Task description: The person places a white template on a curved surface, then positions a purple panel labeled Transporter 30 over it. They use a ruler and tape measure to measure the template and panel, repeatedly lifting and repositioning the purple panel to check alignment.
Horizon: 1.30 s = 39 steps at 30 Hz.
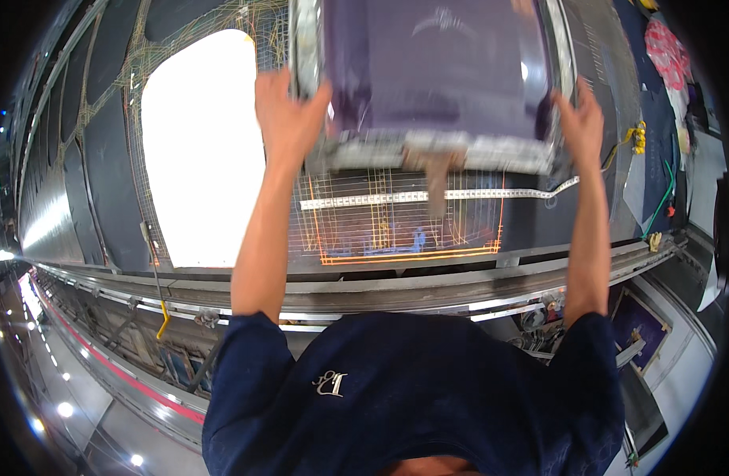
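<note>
A screen-printing frame point(507, 149) with a purple mesh is raised over the dark table, slightly blurred. A pale curved mark shows on its mesh, and a brownish handle-like bracket point(437, 178) juts from its near edge. My left hand point(289, 115) grips the frame's left side, thumb along the near corner. On the opposite side my right hand point(583, 123) closes round the right edge. Below the frame a white measuring tape point(412, 198) lies across the table. Left of my left hand is a flat white panel point(202, 151) with a rounded top.
Orange and yellow lines point(412, 255) mark the table under the frame. A metal rail point(364, 297) runs along the near edge. Toward the right lie a yellow coiled item point(639, 139), a green cord point(667, 190) and a pink-and-white bundle point(667, 55). Another purple screen point(642, 329) sits below right.
</note>
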Motion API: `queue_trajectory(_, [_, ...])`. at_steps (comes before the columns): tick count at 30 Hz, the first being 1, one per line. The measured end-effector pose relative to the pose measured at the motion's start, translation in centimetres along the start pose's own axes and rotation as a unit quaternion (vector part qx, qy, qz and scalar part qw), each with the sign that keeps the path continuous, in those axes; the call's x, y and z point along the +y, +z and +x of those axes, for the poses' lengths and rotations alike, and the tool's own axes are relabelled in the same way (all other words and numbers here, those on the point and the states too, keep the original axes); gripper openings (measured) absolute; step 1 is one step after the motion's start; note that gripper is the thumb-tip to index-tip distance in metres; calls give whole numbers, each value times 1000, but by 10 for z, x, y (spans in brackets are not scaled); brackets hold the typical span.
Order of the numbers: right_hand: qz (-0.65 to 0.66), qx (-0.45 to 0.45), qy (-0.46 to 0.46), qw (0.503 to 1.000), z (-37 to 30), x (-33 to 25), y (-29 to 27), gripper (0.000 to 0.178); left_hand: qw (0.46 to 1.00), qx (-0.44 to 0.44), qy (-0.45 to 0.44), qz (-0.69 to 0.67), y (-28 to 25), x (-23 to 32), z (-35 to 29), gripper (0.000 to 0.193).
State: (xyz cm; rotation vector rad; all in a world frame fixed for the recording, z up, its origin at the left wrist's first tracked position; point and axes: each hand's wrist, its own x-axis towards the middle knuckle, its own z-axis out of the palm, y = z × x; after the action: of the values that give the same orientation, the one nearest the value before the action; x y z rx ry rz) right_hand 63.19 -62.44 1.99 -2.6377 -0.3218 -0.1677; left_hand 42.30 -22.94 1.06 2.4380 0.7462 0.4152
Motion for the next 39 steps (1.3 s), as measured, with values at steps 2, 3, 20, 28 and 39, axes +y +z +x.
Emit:
queue_trajectory(2, [161, -5, 39, 986, -78, 0, -2, 68, 999, 52, 15, -6, -7, -28, -71, 59])
queue_trajectory(3, [121, 26, 33, 992, -116, 15, 0, 68, 999, 24, -22, -36, -15, -24, -99, 56])
queue_trajectory(20, [106, -44, 88, 989, -245, 11, -9, 68, 992, 2, -103, -74, -39, -47, -240, 65])
queue_trajectory(28, [73, -90, 115, 987, -251, -8, -12, 70, 992, -19, -128, 4, -49, -45, -245, 67])
queue_trajectory(39, [69, -52, 74, 993, -248, -6, -5, 67, 958, -246, 136, 59, 2, 35, -203, 59])
